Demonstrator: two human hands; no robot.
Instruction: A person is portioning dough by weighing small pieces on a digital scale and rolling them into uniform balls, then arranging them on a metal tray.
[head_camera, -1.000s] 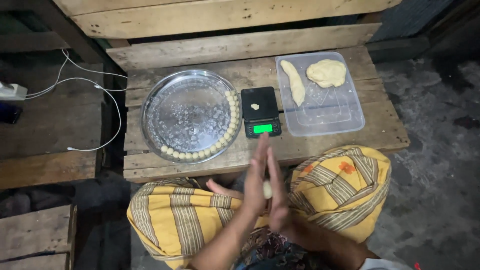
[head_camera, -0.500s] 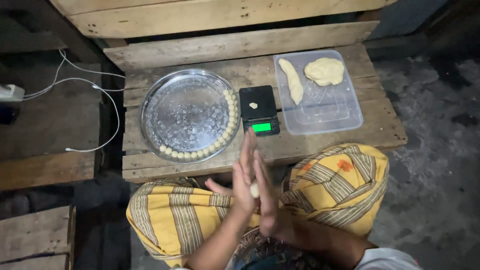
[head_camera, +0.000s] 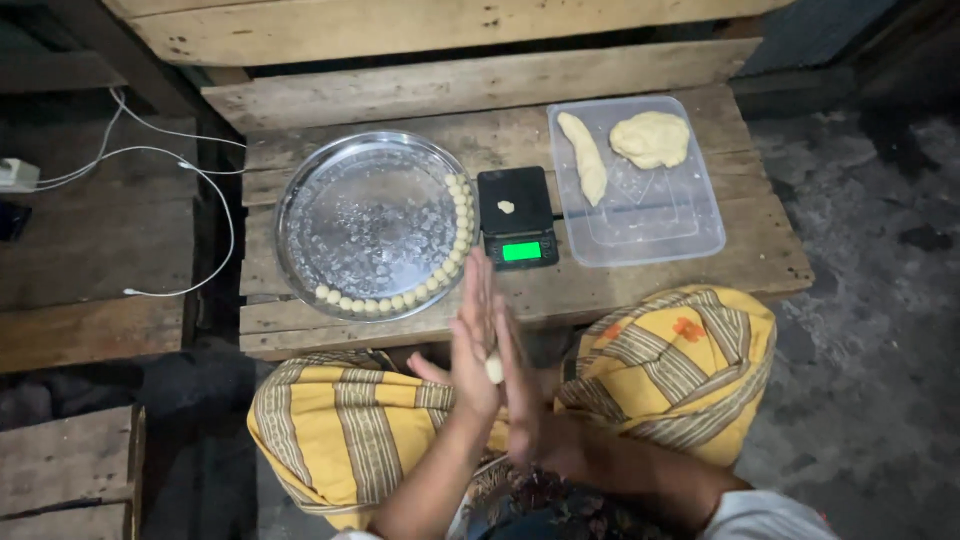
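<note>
The left hand and right hand were pressed together, palms flat, around a small dough ball, just in front of the scale. Left of the scale lay a metal tray; right of it, a plastic lid on the counter.

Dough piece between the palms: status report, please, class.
Left hand and right hand pressed flat on dough piece. Above lap, short of wooden table. Nothing in the way.
</note>
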